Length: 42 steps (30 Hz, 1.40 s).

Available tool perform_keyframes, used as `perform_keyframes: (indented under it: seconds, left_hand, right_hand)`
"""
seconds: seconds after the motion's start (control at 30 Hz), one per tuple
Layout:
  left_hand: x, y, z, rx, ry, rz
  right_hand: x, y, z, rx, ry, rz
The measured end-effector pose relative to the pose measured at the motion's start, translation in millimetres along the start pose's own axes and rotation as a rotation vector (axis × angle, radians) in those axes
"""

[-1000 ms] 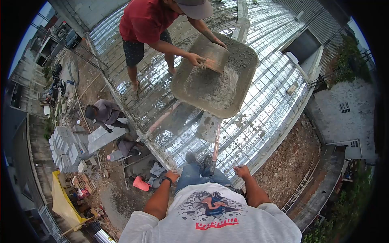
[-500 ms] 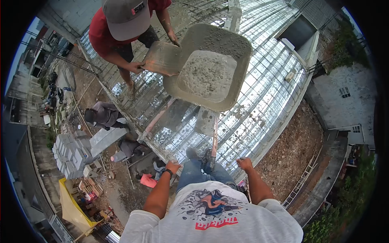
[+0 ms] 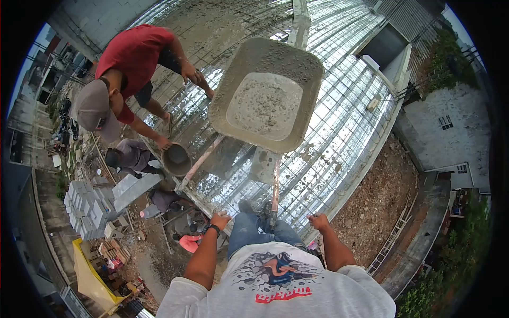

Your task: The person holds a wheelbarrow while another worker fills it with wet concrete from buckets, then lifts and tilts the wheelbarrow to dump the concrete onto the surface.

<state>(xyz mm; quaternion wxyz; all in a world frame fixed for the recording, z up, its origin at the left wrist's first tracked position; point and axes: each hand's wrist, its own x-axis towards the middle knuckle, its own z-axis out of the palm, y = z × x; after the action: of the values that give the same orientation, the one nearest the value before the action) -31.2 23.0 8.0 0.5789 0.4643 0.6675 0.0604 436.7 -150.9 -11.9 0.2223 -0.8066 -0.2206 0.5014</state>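
Note:
My left hand (image 3: 220, 219), with a dark wristband below it, has its fingers curled beside my jeans; no held object can be made out. On the other side, my right hand (image 3: 318, 221) is also curled, near the roof edge, and its contents are too small to tell. Ahead of me stands a wheelbarrow (image 3: 310, 79) with wet concrete (image 3: 268, 103) in its tray. One of its handles (image 3: 276, 183) points back toward my legs. At the left, a co-worker in a red shirt (image 3: 135, 55) bends over, one hand on a bucket (image 3: 177, 160) at the roof edge.
Metal decking with a wire grid (image 3: 339, 122) lies under the wheelbarrow. A rectangular opening (image 3: 384, 47) is at the upper right. Below the left edge are people, grey blocks (image 3: 87, 209) and a yellow tarp (image 3: 93, 273). A ladder (image 3: 389, 244) lies on the ground at right.
The co-worker has moved left and lowered the bucket from the wheelbarrow to the roof edge, letting go with one hand. My hands have barely moved.

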Motion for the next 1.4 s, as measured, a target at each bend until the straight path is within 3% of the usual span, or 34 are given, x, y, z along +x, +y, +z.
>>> perform_keyframes:
  seconds: [0.1,0.2,0.27,0.33,0.37,0.43,0.5,0.63,0.73,0.83,0.97,1.0,1.03,1.13,1.27,1.37,1.4]
  left_hand:
    - [5.7,-21.3,-18.9,-0.007,0.054,-0.016]
    - [55.2,-100.4,-22.9,0.119,0.158,-0.009]
    - [51.6,-97.8,-38.2,-0.025,0.081,-0.056]
    - [21.6,-74.8,-54.5,-0.029,0.025,-0.116]
    - [31.7,-93.5,-56.5,0.012,0.031,-0.096]
    - [65.5,-158.9,-55.1,0.094,0.053,-0.058]
    - [60.0,-166.7,-71.0,0.119,-0.006,-0.137]
    - [42.7,-131.3,-103.5,0.172,-0.05,-0.141]
    - [75.0,-122.5,-113.6,0.173,0.015,-0.112]
    - [56.3,-58.8,-129.0,-0.031,-0.002,0.041]
    - [46.9,-47.3,-132.3,-0.387,0.071,0.109]
    - [39.4,-50.1,-131.4,-0.452,0.098,0.105]
    - [34.0,-56.1,-127.9,-0.518,0.127,0.099]
    - [18.5,-123.4,-105.1,-0.593,0.173,-0.019]
    - [-29.9,-208.1,-70.2,-0.45,0.101,-0.336]
    - [-61.0,-247.7,-53.0,-0.066,0.109,-0.155]
    - [-64.3,-252.6,-46.7,-0.13,0.119,-0.214]
  right_hand:
    - [-9.3,-6.2,0.2,-0.066,-0.011,-0.003]
    - [-3.6,-7.4,-1.4,-0.159,0.015,-0.054]
    - [12.8,-16.8,0.3,-0.186,0.061,-0.111]
    - [-20.3,-89.8,-0.9,-0.069,0.091,-0.106]
    - [-38.0,-131.8,-3.7,-0.013,0.104,-0.101]
    - [-37.9,-165.5,-16.8,-0.142,0.203,-0.322]
    - [-58.6,-210.1,-35.0,-0.149,0.264,-0.38]
    - [-108.2,-227.2,-81.8,-0.05,0.442,-0.451]
    - [-126.6,-189.6,-107.2,-0.1,0.522,-0.318]
    - [-136.0,-154.2,-119.4,-0.314,0.575,-0.184]
    - [-137.6,-167.0,-106.4,-0.497,0.549,-0.118]
    - [-94.6,-138.0,-119.1,-0.405,0.517,-0.234]
    - [-92.1,-159.2,-116.0,-0.418,0.489,-0.278]
    - [-64.4,-195.6,-103.1,-0.426,0.384,-0.439]
    - [-117.0,-298.1,-59.1,-0.47,0.353,-0.53]
    - [-114.6,-300.3,-55.9,-0.45,0.349,-0.582]
    - [-119.2,-300.1,-55.4,-0.495,0.352,-0.57]
